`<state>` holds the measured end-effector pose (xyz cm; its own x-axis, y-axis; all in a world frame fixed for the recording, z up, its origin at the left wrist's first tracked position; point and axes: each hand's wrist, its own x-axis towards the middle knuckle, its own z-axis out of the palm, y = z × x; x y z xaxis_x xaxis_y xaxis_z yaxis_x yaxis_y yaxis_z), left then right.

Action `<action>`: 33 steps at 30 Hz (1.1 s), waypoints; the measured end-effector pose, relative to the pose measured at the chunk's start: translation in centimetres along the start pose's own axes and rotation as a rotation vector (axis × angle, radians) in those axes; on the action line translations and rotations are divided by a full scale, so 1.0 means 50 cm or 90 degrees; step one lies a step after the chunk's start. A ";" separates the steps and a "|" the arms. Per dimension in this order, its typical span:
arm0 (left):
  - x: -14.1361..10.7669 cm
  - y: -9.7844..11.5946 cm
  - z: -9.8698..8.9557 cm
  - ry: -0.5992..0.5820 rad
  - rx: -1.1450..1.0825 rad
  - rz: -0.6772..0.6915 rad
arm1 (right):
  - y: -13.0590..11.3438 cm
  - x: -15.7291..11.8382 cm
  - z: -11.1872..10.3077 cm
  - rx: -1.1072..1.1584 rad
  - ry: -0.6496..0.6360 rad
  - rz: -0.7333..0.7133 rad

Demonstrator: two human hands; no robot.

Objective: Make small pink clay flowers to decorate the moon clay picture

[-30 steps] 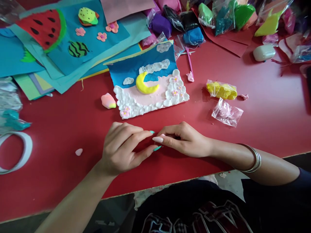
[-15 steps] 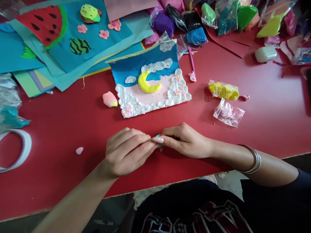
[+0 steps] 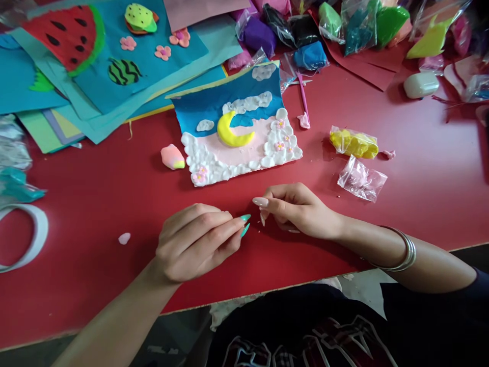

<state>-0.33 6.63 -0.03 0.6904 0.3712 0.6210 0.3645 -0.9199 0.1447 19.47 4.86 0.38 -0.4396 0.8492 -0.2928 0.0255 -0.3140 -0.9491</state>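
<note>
My left hand [image 3: 200, 242] hovers above the red table [image 3: 87, 285], fingers bent and drawn together, green-painted nails pointing right. Anything pinched between the tips is too small or hidden to make out. To its right, my right hand [image 3: 301, 211] is loosely curled, thumb and fingertip slightly apart, with nothing visible between them. A few tiny crumbs lie on the table below it. Just beyond both hands lies a clay picture [image 3: 237, 153] of blue sky, white clouds, pink ground and small flowers, with a yellow clay crescent moon [image 3: 231, 133] in it.
A pink clay lump [image 3: 172, 156] and a small pink bit [image 3: 124, 238] lie left. Bags of yellow clay [image 3: 353, 142] and pink clay [image 3: 361, 178] lie right, near a pink tool [image 3: 303, 99]. Stacked sheets, more clay bags and a white tape ring [image 3: 40, 237] surround the area.
My hands have parted: the left has moved slightly left and the right slightly right and up. The left hand's green nails, mostly covered before, now show.
</note>
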 end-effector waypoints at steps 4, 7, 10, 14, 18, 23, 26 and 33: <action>-0.001 -0.001 0.000 -0.012 -0.003 -0.020 | 0.000 -0.002 -0.002 0.001 -0.033 -0.008; 0.001 -0.002 -0.002 -0.012 0.000 -0.029 | 0.003 -0.004 -0.003 -0.011 -0.050 -0.013; 0.002 -0.002 -0.007 -0.008 0.004 -0.043 | 0.004 -0.005 -0.004 -0.031 -0.059 -0.014; 0.002 -0.005 -0.008 -0.007 -0.005 -0.054 | 0.004 -0.007 -0.003 -0.064 -0.064 -0.019; 0.000 -0.009 -0.006 0.010 0.009 -0.070 | 0.003 -0.008 -0.002 -0.092 -0.065 -0.029; 0.000 -0.010 -0.005 0.005 -0.019 -0.080 | 0.002 -0.008 -0.002 -0.100 -0.065 -0.035; -0.002 -0.012 -0.001 0.008 -0.033 -0.092 | 0.004 -0.008 -0.002 -0.105 -0.065 -0.035; -0.013 -0.036 -0.017 -0.016 0.020 -0.120 | 0.005 -0.008 -0.003 -0.114 -0.067 -0.044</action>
<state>-1.97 7.92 -0.06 0.6235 0.5399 0.5654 0.5076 -0.8296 0.2325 19.80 4.48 0.25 -0.5372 0.8140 -0.2210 0.1474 -0.1674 -0.9748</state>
